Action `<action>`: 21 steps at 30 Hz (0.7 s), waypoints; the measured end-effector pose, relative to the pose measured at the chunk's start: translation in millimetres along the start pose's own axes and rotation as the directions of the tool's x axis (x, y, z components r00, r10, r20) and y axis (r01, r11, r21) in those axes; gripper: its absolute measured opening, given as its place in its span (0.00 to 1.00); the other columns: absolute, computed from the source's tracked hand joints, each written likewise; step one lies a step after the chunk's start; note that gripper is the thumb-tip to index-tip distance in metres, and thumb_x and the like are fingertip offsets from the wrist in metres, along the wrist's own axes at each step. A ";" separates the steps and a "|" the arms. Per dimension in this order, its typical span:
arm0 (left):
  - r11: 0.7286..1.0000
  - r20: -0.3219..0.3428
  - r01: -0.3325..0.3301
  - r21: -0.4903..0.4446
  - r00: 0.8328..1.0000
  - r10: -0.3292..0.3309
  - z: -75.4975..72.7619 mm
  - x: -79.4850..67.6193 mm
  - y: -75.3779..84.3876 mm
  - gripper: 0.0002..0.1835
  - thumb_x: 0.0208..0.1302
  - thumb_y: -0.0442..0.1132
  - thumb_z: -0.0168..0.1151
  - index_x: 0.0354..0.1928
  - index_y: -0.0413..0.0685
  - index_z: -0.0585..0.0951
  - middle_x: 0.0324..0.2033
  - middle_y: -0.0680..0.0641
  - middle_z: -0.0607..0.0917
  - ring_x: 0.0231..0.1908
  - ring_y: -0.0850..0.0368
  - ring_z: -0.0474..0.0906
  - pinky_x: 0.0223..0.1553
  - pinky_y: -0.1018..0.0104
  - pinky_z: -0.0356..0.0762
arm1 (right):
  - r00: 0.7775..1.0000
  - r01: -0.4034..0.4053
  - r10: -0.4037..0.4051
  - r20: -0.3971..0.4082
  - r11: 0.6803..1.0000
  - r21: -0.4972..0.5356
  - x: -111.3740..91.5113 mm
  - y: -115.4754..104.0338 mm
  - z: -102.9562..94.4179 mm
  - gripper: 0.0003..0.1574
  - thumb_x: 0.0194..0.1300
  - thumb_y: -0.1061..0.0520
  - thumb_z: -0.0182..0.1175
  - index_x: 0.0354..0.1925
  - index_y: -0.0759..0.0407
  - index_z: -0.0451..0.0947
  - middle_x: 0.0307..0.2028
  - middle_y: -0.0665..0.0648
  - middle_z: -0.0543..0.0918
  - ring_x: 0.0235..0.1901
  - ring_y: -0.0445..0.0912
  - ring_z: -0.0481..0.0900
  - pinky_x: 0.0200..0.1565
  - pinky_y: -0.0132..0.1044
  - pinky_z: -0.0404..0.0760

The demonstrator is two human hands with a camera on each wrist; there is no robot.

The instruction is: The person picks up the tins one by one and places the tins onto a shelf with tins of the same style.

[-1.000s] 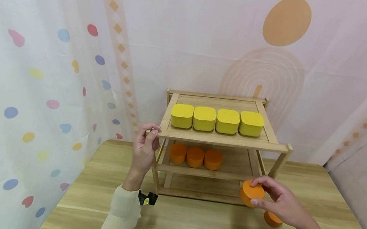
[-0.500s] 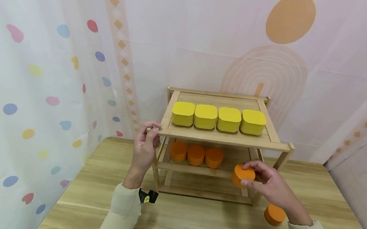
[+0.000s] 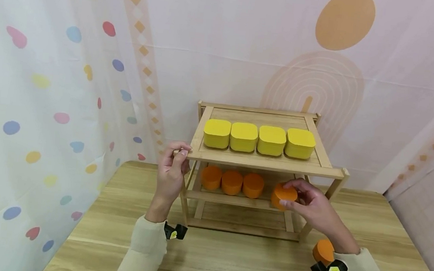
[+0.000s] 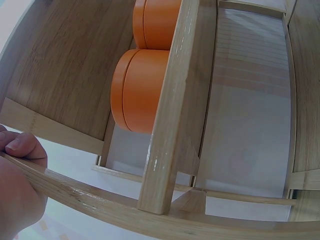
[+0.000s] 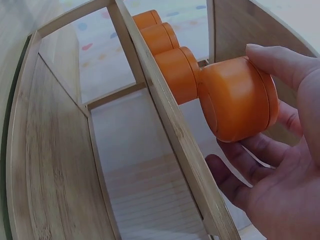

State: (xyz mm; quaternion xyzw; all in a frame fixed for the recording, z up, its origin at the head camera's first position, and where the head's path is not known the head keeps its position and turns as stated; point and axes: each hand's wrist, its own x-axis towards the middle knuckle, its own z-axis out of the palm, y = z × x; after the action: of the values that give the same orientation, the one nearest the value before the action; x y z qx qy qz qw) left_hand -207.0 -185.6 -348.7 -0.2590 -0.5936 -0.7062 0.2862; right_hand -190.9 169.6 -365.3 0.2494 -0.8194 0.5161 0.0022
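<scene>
My right hand (image 3: 313,208) pinches a round orange tin (image 5: 235,97) between thumb and fingers, at the front right of the middle shelf. In the right wrist view the tin is tilted, close to the front rail; whether it touches the shelf I cannot tell. Three matching orange tins (image 3: 232,183) stand in a row on that shelf's left half. My left hand (image 3: 172,170) grips the wooden rack (image 3: 261,162) at its top left front corner, digits curled round the wood in the left wrist view. Another orange tin (image 3: 323,249) lies on the table, partly behind the right wrist.
Several yellow square tins (image 3: 243,137) line the rack's top shelf. Below the middle shelf is a bottom shelf (image 3: 242,218). The rack stands on a wood-grain table (image 3: 244,260), with a patterned curtain (image 3: 218,44) behind it and on the left.
My right hand has carried the orange tin left and up, from in front of the rack's right leg to the middle shelf. My left hand keeps its grip on the rack's corner.
</scene>
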 end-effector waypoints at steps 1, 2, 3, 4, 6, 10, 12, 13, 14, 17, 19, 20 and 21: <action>1.000 0.001 -0.001 -0.001 1.000 0.001 0.1 -0.1 -0.2 0.08 0.75 0.35 0.46 0.43 0.47 0.77 0.17 0.49 0.63 0.17 0.58 0.56 0.17 0.69 0.55 | 1.000 -0.008 0.008 -0.003 1.000 -0.009 1.1 0.2 -0.1 0.19 0.65 0.58 0.66 0.52 0.59 0.75 0.48 0.59 0.79 0.35 0.43 0.79 0.35 0.34 0.80; 1.000 0.000 0.000 -0.001 1.000 0.000 0.1 -0.3 -0.5 0.08 0.75 0.35 0.46 0.43 0.48 0.77 0.17 0.49 0.62 0.16 0.58 0.56 0.17 0.69 0.55 | 1.000 -0.012 0.012 -0.006 1.000 -0.023 2.4 0.7 -0.1 0.19 0.65 0.57 0.66 0.52 0.59 0.75 0.48 0.59 0.79 0.35 0.43 0.79 0.35 0.34 0.79; 1.000 0.001 -0.001 -0.002 1.000 0.001 0.2 -0.3 -0.7 0.09 0.75 0.35 0.46 0.43 0.48 0.77 0.17 0.49 0.62 0.16 0.58 0.56 0.17 0.69 0.55 | 1.000 -0.016 0.015 -0.011 0.999 -0.036 3.5 1.0 0.0 0.19 0.65 0.56 0.66 0.52 0.58 0.75 0.48 0.58 0.79 0.34 0.43 0.78 0.34 0.34 0.79; 1.000 0.001 -0.002 -0.003 1.000 0.002 0.3 -0.3 -0.9 0.09 0.75 0.35 0.46 0.43 0.48 0.77 0.17 0.49 0.62 0.16 0.59 0.56 0.17 0.69 0.55 | 1.000 -0.018 0.017 -0.017 0.999 -0.051 4.8 1.5 0.1 0.19 0.65 0.55 0.66 0.52 0.57 0.75 0.48 0.57 0.80 0.34 0.43 0.77 0.34 0.34 0.78; 1.000 0.001 -0.001 -0.002 1.000 0.001 0.3 -0.3 -1.5 0.09 0.75 0.35 0.46 0.43 0.49 0.77 0.17 0.49 0.62 0.16 0.59 0.56 0.17 0.70 0.55 | 0.999 -0.018 0.016 -0.029 0.997 -0.072 7.4 2.6 0.8 0.19 0.65 0.54 0.66 0.52 0.56 0.76 0.48 0.56 0.80 0.34 0.43 0.76 0.34 0.34 0.77; 1.000 0.006 -0.001 -0.006 1.000 0.001 0.8 -0.4 -2.6 0.09 0.75 0.35 0.46 0.43 0.52 0.77 0.17 0.49 0.62 0.16 0.60 0.56 0.17 0.70 0.55 | 0.999 -0.026 0.022 -0.044 0.996 -0.091 11.3 3.9 2.9 0.19 0.65 0.53 0.66 0.53 0.56 0.76 0.50 0.56 0.80 0.37 0.44 0.77 0.38 0.34 0.77; 1.000 0.007 0.001 -0.006 1.000 -0.001 0.9 -0.2 -2.8 0.10 0.75 0.36 0.46 0.44 0.54 0.77 0.17 0.49 0.62 0.16 0.60 0.56 0.18 0.71 0.55 | 0.999 -0.034 0.030 -0.045 0.996 -0.089 13.0 3.7 4.2 0.20 0.65 0.53 0.66 0.53 0.56 0.76 0.52 0.57 0.79 0.39 0.45 0.78 0.38 0.34 0.78; 1.000 0.008 0.004 -0.007 1.000 -0.004 0.9 -0.1 -3.0 0.10 0.74 0.36 0.46 0.44 0.56 0.77 0.16 0.50 0.62 0.16 0.61 0.56 0.18 0.71 0.55 | 0.998 -0.041 0.037 -0.045 0.995 -0.088 13.9 3.8 4.6 0.20 0.65 0.52 0.66 0.54 0.57 0.76 0.52 0.57 0.79 0.39 0.45 0.78 0.38 0.34 0.78; 1.000 0.010 0.004 -0.013 1.000 -0.004 0.9 -0.1 -3.0 0.10 0.75 0.36 0.46 0.44 0.56 0.77 0.16 0.50 0.61 0.16 0.61 0.56 0.18 0.71 0.54 | 0.998 -0.048 0.045 -0.045 0.995 -0.086 15.1 3.8 5.2 0.21 0.65 0.52 0.66 0.54 0.57 0.76 0.52 0.57 0.79 0.39 0.45 0.78 0.38 0.34 0.78; 1.000 0.005 0.008 -0.018 1.000 -0.008 0.6 0.2 -2.8 0.11 0.74 0.35 0.45 0.44 0.57 0.77 0.16 0.52 0.62 0.16 0.61 0.55 0.18 0.71 0.53 | 0.997 -0.068 0.065 -0.043 0.995 -0.076 19.6 4.8 6.7 0.22 0.65 0.50 0.66 0.54 0.56 0.76 0.51 0.58 0.79 0.36 0.45 0.76 0.35 0.34 0.77; 1.000 0.004 0.005 -0.024 1.000 -0.005 0.5 0.3 -2.5 0.10 0.75 0.35 0.45 0.44 0.54 0.77 0.16 0.53 0.62 0.16 0.61 0.55 0.18 0.71 0.53 | 0.997 -0.073 0.070 -0.041 0.995 -0.067 22.7 6.9 7.6 0.22 0.65 0.50 0.66 0.54 0.56 0.76 0.50 0.58 0.79 0.34 0.45 0.75 0.34 0.34 0.76; 1.000 0.003 0.005 -0.023 1.000 -0.005 0.6 0.4 -2.2 0.10 0.75 0.35 0.45 0.44 0.54 0.77 0.16 0.54 0.62 0.16 0.61 0.55 0.18 0.71 0.53 | 0.997 -0.070 0.068 -0.041 0.996 -0.062 24.2 8.1 8.2 0.21 0.65 0.51 0.66 0.54 0.57 0.76 0.49 0.58 0.80 0.33 0.45 0.74 0.34 0.34 0.76; 1.000 0.002 0.006 -0.020 1.000 -0.006 0.8 0.6 -2.1 0.10 0.74 0.35 0.45 0.44 0.54 0.77 0.16 0.54 0.62 0.16 0.61 0.55 0.18 0.71 0.53 | 0.997 -0.068 0.066 -0.041 0.996 -0.054 25.5 9.4 8.7 0.21 0.65 0.52 0.66 0.53 0.57 0.76 0.48 0.58 0.80 0.33 0.45 0.74 0.34 0.34 0.75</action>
State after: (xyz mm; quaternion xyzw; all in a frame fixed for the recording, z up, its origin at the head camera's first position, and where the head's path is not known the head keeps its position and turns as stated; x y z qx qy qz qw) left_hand -208.9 -184.6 -349.6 -0.2608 -0.5875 -0.7127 0.2810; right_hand -214.9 155.1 -370.7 0.2115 -0.8411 0.4978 0.0081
